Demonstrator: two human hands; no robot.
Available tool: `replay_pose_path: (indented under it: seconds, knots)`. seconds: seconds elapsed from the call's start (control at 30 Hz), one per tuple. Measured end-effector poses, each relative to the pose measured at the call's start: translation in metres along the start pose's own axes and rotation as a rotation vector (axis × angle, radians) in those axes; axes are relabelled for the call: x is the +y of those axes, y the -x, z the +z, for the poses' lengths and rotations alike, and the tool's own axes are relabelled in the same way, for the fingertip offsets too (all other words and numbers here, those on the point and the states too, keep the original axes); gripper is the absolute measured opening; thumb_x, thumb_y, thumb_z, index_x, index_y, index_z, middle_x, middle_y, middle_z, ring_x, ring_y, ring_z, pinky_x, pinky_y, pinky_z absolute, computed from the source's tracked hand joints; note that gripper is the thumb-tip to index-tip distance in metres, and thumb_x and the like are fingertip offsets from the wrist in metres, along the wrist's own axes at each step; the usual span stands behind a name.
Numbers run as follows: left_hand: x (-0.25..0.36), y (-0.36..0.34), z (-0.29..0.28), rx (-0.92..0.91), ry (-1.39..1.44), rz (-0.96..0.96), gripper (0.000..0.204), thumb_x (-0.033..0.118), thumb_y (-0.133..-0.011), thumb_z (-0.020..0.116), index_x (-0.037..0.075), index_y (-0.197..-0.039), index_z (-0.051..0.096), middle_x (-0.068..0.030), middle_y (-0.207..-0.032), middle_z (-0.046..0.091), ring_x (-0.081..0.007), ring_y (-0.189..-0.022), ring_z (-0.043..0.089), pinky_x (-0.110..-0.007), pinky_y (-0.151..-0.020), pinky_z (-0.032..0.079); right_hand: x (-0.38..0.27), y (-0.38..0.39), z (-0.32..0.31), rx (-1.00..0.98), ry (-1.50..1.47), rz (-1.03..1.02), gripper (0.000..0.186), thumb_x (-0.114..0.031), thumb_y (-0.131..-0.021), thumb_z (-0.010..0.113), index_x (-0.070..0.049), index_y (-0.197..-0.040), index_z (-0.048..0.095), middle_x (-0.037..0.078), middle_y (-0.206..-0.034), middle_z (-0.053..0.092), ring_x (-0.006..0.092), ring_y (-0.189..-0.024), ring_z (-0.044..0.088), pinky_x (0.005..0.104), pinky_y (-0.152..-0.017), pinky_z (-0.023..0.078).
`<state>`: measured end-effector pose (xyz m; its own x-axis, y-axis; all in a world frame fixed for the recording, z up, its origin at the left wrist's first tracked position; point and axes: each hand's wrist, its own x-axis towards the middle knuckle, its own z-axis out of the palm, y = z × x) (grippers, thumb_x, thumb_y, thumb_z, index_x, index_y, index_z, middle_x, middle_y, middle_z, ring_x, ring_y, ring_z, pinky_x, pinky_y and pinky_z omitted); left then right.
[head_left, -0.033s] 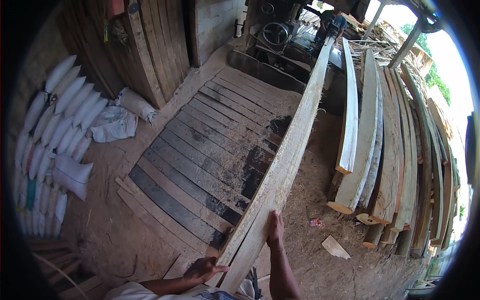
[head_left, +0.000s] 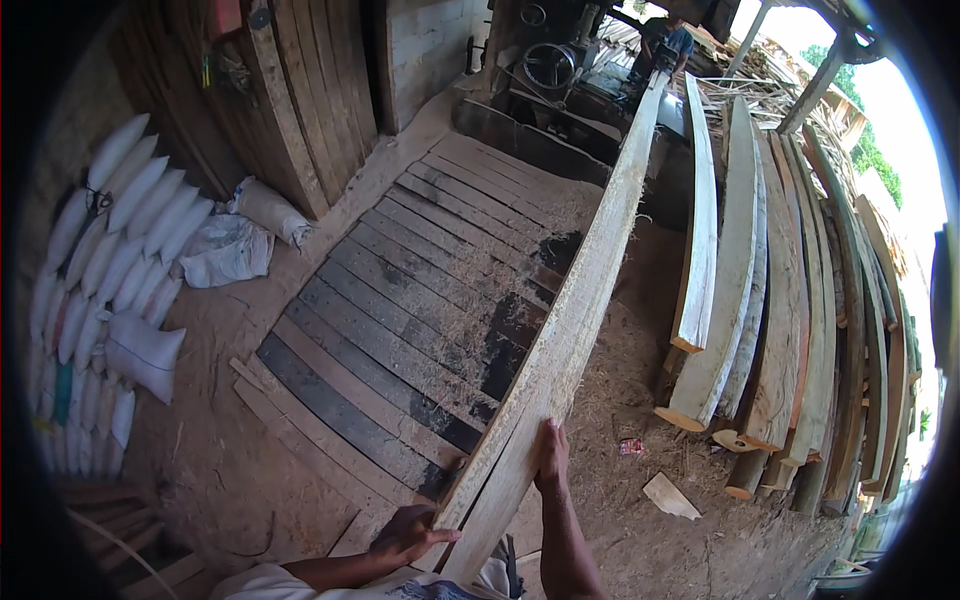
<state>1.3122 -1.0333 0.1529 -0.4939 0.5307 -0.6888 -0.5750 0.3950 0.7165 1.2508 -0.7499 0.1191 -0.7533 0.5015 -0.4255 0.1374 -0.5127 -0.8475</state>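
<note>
L hand is closed on the plank, thumb on top at its near L edge, fingers mostly out of sight below. R hand holds the opp. edge, a bit fwd of L hand. Plank runs fwd & slightly R from both hands, w/ far end up by a co-worker at the machine.

Main risk, I'd say: the dark gap betw. the hands. Can't tell for sure if it's a crack or a seam betw. 2 pieces; either way, uneven pull could spread it, or pinch L thumb, which sits right next to it. Long span w/ no support visible mid-length, so sag or twist is poss. if the two ends are handled out of step. R hand's edge looks rough: splinters poss. on bare skin.

Footing: slatted boards ahead of L hand carry loose sawdust, prob. slippery. Wood scrap on the ground R of R hand could trip. Stacked timbers farther R limit any swing that way.
</note>
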Motion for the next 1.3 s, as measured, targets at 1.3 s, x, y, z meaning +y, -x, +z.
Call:
replay_pose_path:
  seconds: [1.3]
  knots:
    - [0.69,-0.819,0.002,0.019,0.167,0.114,0.051,0.037,-0.079,0.072,0.001,-0.113,0.065,-0.0111,-0.105,0.068,-0.0201,-0.093,0.062,-0.032,-0.083,0.048,-0.372,-0.773,-0.053,-0.327,0.729,0.019,0.081,-0.031,-0.082,0.074,-0.008,-0.148,0.033,0.019,-0.124,0.052,0.0291,-0.113,0.054,0.0381,-0.099,0.042]
